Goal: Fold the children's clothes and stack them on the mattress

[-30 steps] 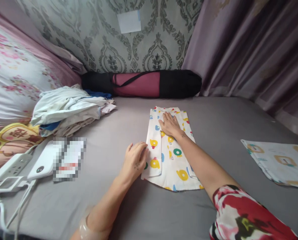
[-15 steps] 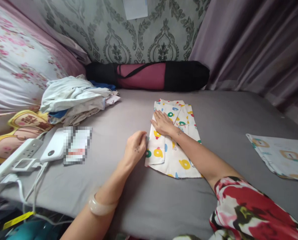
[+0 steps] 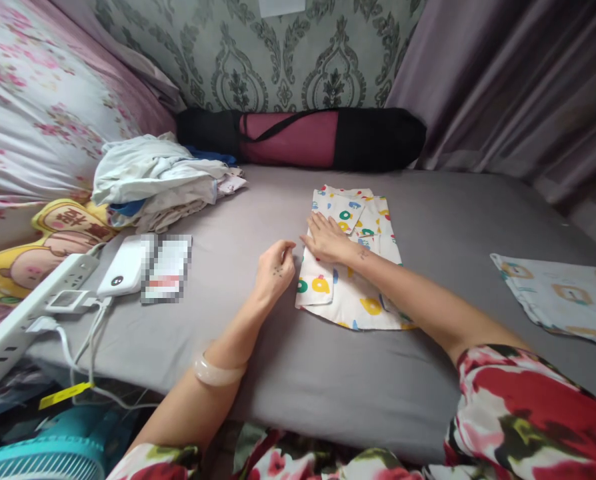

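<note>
Just off nine o'clock of the garment [image 3: 351, 290], lying lengthwise twelve-to-six, the left hand [image 3: 276, 272] has fingertips pressed together; the right hand [image 3: 329, 240], nearer, lies spread on it.

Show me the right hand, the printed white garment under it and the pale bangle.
Right hand [image 3: 328, 240]: head view, back of the hand.
Printed white garment [image 3: 349, 291]: head view, cloth below the right hand.
Pale bangle [image 3: 218, 374]: head view, front of its band.

I look in on a home bedroom: a sheeted bed [image 3: 453, 220], patterned wallpaper [image 3: 288, 67] beyond its far edge, clothes [image 3: 145, 170] and a cartoon cushion [image 3: 61, 247] along its left edge.
</note>
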The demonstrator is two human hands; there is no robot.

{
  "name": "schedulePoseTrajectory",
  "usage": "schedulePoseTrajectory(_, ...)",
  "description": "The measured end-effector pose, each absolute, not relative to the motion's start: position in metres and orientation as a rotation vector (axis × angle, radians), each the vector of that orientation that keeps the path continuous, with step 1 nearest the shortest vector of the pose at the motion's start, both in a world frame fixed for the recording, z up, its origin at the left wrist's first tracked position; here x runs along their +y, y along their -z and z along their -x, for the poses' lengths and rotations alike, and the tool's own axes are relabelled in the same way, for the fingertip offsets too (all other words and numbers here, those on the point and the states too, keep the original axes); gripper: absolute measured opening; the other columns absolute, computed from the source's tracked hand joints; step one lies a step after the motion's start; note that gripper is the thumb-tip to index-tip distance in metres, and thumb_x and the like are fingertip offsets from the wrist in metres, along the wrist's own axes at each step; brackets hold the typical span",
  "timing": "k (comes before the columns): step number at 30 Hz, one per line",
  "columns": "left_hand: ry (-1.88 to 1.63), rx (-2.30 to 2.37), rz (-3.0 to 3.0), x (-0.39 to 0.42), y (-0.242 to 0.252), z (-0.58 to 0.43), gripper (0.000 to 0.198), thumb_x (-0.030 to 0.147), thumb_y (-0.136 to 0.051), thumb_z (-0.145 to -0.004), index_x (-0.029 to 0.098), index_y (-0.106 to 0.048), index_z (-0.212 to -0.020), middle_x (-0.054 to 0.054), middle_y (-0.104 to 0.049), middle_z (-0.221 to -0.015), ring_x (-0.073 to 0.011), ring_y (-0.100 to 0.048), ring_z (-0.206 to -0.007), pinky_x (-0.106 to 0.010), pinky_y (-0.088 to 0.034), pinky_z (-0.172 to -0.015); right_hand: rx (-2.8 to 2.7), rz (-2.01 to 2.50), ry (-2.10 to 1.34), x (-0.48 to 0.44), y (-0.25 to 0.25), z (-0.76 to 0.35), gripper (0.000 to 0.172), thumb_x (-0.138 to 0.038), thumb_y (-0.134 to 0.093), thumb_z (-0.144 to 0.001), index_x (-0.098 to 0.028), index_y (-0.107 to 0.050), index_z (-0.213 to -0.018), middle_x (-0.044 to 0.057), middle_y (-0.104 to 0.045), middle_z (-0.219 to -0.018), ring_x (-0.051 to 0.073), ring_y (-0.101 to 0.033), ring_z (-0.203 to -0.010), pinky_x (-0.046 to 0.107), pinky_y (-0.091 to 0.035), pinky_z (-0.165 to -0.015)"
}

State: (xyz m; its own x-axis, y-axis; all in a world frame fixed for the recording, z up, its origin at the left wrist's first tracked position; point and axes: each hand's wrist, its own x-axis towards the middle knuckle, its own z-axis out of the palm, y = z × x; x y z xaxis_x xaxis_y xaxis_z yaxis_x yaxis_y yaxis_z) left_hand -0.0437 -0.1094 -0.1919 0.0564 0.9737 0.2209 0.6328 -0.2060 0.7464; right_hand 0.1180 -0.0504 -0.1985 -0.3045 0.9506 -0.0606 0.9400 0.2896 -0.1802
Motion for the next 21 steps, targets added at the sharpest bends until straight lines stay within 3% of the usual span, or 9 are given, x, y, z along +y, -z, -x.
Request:
schedulePoseTrajectory(10,-1.004,1.626,-1.851,-0.108,0.191,0.046,0.025,0.022,-0.046,-0.089,0.018,-0.069,-0.098,-0.007,-0.074,-0.099,-0.0184,-0.067,-0.089,-0.029,-0.048,-0.082,-2.340,1.680,-0.163,-0.099,0.223,-0.099,0.068,-0.046,-0.027,-0.098,0.000,-0.033,-0.147,0.019,-0.026,-0.157,0.027,-0.019,-0.146,0.040,-0.013,-0.119)
schedulePoseTrajectory(21,-1.024,1.612,-1.841,-0.107,0.195,0.046,0.027,0.027,-0.045,-0.088,0.017,-0.069,-0.098,-0.007,-0.074,-0.096,-0.0180,-0.067,-0.086,-0.030,-0.050,-0.081,-2.442,1.567,-0.415,-0.154,0.203,-0.090,0.071,-0.048,-0.026,-0.099,0.002,-0.028,-0.149,0.020,-0.021,-0.158,0.029,-0.012,-0.148,0.044,-0.009,-0.121)
